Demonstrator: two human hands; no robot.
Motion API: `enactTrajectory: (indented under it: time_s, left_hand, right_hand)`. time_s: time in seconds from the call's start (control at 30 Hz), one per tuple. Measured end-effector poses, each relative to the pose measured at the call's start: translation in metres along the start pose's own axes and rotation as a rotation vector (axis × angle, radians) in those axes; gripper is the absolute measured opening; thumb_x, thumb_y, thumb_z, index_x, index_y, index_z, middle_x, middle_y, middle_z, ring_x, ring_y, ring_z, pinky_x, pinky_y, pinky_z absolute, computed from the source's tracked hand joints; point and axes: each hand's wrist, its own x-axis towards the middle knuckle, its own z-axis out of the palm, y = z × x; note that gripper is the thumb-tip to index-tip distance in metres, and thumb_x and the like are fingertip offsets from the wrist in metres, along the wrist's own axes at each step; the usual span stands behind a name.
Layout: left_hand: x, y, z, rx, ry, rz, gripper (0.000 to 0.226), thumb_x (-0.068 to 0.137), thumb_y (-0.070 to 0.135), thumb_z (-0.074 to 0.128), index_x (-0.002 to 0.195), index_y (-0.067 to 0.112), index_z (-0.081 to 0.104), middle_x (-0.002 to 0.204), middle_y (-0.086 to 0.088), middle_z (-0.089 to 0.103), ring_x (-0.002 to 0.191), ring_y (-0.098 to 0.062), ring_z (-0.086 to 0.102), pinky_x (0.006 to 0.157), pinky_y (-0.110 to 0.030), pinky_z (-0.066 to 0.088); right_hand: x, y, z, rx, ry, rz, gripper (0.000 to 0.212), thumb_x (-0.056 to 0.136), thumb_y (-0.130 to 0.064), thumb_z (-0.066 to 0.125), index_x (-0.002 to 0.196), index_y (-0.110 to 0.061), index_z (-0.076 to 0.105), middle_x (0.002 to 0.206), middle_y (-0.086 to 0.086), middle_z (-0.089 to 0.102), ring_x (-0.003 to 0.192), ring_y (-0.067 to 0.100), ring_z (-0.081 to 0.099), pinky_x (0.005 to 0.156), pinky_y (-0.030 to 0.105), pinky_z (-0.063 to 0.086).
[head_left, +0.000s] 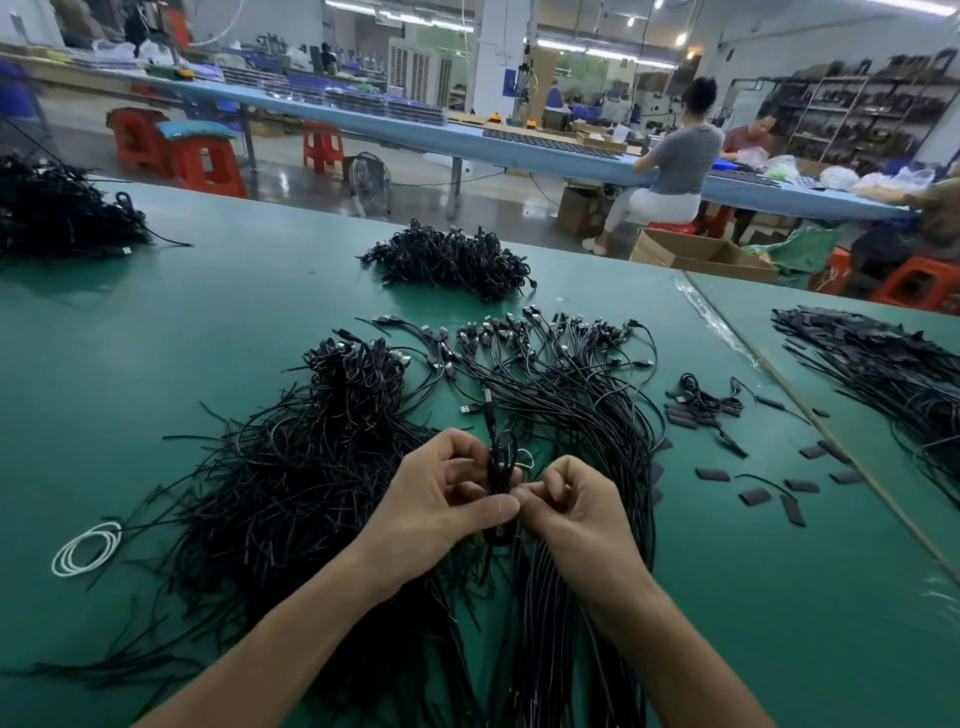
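Head view: left hand (441, 499) and right hand (576, 514) pinch one coiled cable (501, 462).

factory floor, long workbenches (519, 150), cable piles (452, 260)

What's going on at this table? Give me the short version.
A person is bundling black cables at a green table. The left hand grips a small coiled cable, and the right hand pinches at its lower end, apparently fastening it. Loose cables with plugs fan out just behind the hands. A heap of thin black strips lies to the left, and a pile of coiled bundles sits farther back.
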Motion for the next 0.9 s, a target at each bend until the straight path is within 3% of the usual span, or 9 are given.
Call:
enactTrajectory:
  time_s: [0.13,0.23,0.33,0.43,0.53,0.63,0.7,0.8,0.9]
  left_hand:
    - [0.003,-0.002,-0.006,0.23,-0.076,0.086,0.032,0.081,0.004,0.08,0.095,0.02,0.057,0.094,-0.002,0.074,0.069,-0.009,0.062,0.072,-0.022,0.053]
    - [0.016,0.001,-0.019,0.326,-0.051,0.092,0.03,0.079,0.006,0.081,0.095,0.022,0.062,0.094,-0.003,0.074,0.075,-0.01,0.069,0.076,-0.026,0.057]
    - [0.043,0.006,-0.042,0.432,0.198,0.038,0.028,0.078,0.011,0.081,0.097,0.023,0.065,0.093,0.007,0.074,0.08,-0.003,0.072,0.081,-0.024,0.059]
    - [0.072,0.008,-0.066,0.566,0.462,0.045,0.032,0.08,0.018,0.082,0.109,0.016,0.068,0.096,0.006,0.069,0.079,-0.003,0.067,0.078,-0.016,0.052]
    - [0.096,0.001,-0.089,0.706,0.607,0.03,0.035,0.085,0.017,0.079,0.118,0.008,0.069,0.112,-0.008,0.065,0.087,-0.016,0.064,0.085,-0.023,0.049]
    - [0.11,-0.012,-0.105,0.859,0.611,-0.059,0.039,0.094,0.019,0.068,0.13,0.005,0.063,0.128,-0.019,0.056,0.113,-0.031,0.057,0.102,-0.036,0.044]
    - [0.113,-0.019,-0.111,0.95,0.564,-0.132,0.044,0.099,0.03,0.059,0.138,0.01,0.057,0.135,-0.015,0.051,0.123,-0.031,0.049,0.102,-0.041,0.042]
    - [0.114,-0.02,-0.113,1.126,0.444,-0.156,0.049,0.101,0.046,0.047,0.144,0.022,0.051,0.14,-0.005,0.048,0.125,-0.029,0.044,0.097,-0.043,0.043]
    - [0.115,-0.014,-0.112,1.262,0.396,-0.143,0.049,0.101,0.047,0.047,0.145,0.025,0.048,0.137,-0.005,0.05,0.123,-0.028,0.047,0.094,-0.044,0.045]
  right_hand:
    - [0.002,0.012,-0.002,0.105,-0.03,0.129,0.036,0.091,0.003,0.064,0.074,-0.016,0.038,0.065,-0.001,0.056,0.062,0.01,0.052,0.058,0.022,0.048]
    - [0.009,0.02,-0.007,-0.168,0.059,0.075,0.027,0.09,-0.01,0.071,0.076,-0.014,0.048,0.072,0.003,0.06,0.067,0.015,0.055,0.064,0.026,0.049]
    - [0.02,0.03,-0.024,-0.628,0.191,0.024,0.012,0.092,-0.025,0.07,0.089,-0.02,0.059,0.084,-0.008,0.065,0.078,0.006,0.061,0.066,0.012,0.046]
    - [0.029,0.047,-0.042,-0.968,0.166,0.168,0.029,0.097,-0.028,0.061,0.123,-0.017,0.057,0.119,0.001,0.058,0.112,0.02,0.054,0.094,0.028,0.047]
    - [0.035,0.055,-0.043,-1.07,0.136,0.247,0.043,0.101,-0.031,0.053,0.14,-0.015,0.048,0.138,0.007,0.047,0.124,0.026,0.046,0.104,0.036,0.042]
    - [0.042,0.058,-0.039,-1.135,0.14,0.276,0.052,0.103,-0.038,0.046,0.146,-0.01,0.039,0.143,0.012,0.041,0.126,0.029,0.045,0.102,0.036,0.041]
    - [0.048,0.058,-0.036,-1.176,0.151,0.318,0.053,0.104,-0.043,0.043,0.143,-0.008,0.04,0.141,0.014,0.04,0.124,0.029,0.046,0.097,0.035,0.043]
    - [0.056,0.058,-0.032,-1.251,0.179,0.38,0.047,0.104,-0.044,0.041,0.134,-0.009,0.047,0.135,0.012,0.042,0.117,0.028,0.049,0.087,0.034,0.045]
    - [0.062,0.057,-0.026,-1.241,0.256,0.417,0.038,0.103,-0.041,0.045,0.125,-0.011,0.054,0.13,0.01,0.046,0.111,0.026,0.052,0.082,0.034,0.045]
